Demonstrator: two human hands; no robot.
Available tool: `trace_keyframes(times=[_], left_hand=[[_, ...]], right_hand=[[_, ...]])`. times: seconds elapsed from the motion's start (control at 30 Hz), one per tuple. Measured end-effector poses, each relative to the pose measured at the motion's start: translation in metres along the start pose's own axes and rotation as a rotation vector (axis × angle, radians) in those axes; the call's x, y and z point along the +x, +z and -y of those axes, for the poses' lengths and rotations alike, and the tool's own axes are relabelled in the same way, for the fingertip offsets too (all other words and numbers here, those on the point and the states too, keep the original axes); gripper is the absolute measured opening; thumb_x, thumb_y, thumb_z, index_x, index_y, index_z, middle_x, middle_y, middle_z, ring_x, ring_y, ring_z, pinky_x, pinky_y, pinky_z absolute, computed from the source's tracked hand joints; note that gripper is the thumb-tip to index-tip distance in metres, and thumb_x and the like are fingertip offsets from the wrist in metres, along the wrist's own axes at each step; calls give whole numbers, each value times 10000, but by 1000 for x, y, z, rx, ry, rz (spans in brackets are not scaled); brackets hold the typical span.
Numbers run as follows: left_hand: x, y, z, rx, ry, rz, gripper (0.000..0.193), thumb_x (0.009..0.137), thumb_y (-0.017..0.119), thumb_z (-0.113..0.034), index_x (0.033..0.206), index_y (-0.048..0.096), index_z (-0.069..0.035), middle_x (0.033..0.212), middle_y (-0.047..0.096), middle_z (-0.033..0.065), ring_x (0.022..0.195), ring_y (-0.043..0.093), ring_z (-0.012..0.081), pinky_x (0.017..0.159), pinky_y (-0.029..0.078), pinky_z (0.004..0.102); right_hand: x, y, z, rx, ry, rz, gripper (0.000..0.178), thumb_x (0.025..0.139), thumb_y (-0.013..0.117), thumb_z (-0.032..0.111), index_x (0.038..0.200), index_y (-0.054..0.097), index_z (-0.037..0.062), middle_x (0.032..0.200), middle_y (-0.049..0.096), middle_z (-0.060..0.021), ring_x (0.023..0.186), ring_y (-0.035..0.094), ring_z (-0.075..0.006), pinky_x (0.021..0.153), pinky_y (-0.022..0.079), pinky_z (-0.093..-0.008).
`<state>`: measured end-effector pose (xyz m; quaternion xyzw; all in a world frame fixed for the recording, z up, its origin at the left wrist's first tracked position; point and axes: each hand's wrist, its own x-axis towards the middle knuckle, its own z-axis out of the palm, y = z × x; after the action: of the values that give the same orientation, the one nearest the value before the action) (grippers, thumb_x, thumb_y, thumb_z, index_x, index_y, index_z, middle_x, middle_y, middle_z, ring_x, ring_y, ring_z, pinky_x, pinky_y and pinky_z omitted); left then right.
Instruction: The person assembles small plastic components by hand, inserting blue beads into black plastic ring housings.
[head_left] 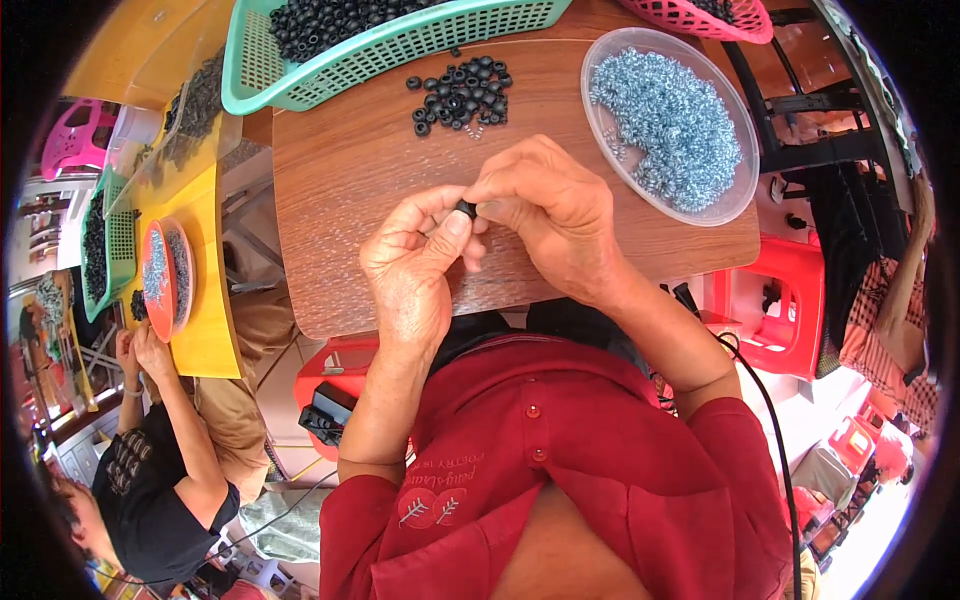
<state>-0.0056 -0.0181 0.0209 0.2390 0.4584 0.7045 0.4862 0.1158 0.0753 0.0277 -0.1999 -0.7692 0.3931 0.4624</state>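
Observation:
Over the near half of the brown wooden table (340,180), my two hands meet around a small black round plastic part (466,208). The thumb and fingers of my left hand (408,270) pinch it from the left. From the right, the bent thumb and forefinger of my right hand (560,215) press on the same part, and its far side is hidden by them. Beyond my hands lies a loose pile of similar black parts (465,95), with a few tiny springs (474,131) at its near edge. A clear round tray (600,130) of small silvery-blue springs (665,125) stands to the right.
A green plastic basket (400,48) full of black parts sits at the far left edge, a pink basket (740,25) at the far right. Red stools (785,300) stand beside the table. Left, another person (165,470) works at a yellow table (205,300). A black cable (775,430) hangs right.

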Motion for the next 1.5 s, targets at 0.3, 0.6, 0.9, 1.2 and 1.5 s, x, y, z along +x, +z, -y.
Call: trace_keyframes(times=[0.3, 0.6, 0.9, 1.2, 1.5], left_hand=[[0, 7, -4, -31, -122, 8, 204, 874, 624, -13, 1059, 609, 70, 841, 672, 152, 625, 620, 148, 508, 483, 238], [1, 11, 1, -44, -165, -31, 116, 848, 625, 8, 946, 627, 70, 730, 659, 145, 489, 560, 125, 410, 421, 220], [6, 12, 8, -177, -230, -91, 84, 840, 632, -17, 896, 628, 46, 724, 636, 95, 473, 542, 120, 399, 415, 231], [7, 18, 5, -135, -222, -40, 187, 910, 609, -131, 918, 628, 55, 747, 641, 109, 525, 594, 157, 444, 458, 245], [6, 4, 3, -4, -360, 186, 311, 956, 540, -210, 864, 609, 78, 755, 653, 151, 529, 610, 195, 446, 447, 259]], right_hand=[[-6, -4, -1, -6, 61, -32, 222, 678, 635, -89, 822, 676, 74, 762, 591, -60, 780, 577, -254, 669, 471, -335], [-16, -11, 7, -25, 107, -7, 244, 699, 626, -84, 881, 682, 68, 783, 599, -77, 784, 579, -258, 671, 470, -343], [-19, -14, 4, -169, -11, 40, 273, 672, 689, 41, 939, 641, 6, 824, 600, -108, 772, 554, -288, 664, 470, -362], [-17, -15, -10, -351, -186, 24, 290, 652, 715, 33, 919, 614, -22, 777, 579, -111, 689, 536, -271, 574, 455, -355], [-25, -18, -14, -271, -158, 76, 238, 658, 705, 55, 861, 602, -16, 709, 536, -104, 651, 522, -276, 548, 443, -373]])
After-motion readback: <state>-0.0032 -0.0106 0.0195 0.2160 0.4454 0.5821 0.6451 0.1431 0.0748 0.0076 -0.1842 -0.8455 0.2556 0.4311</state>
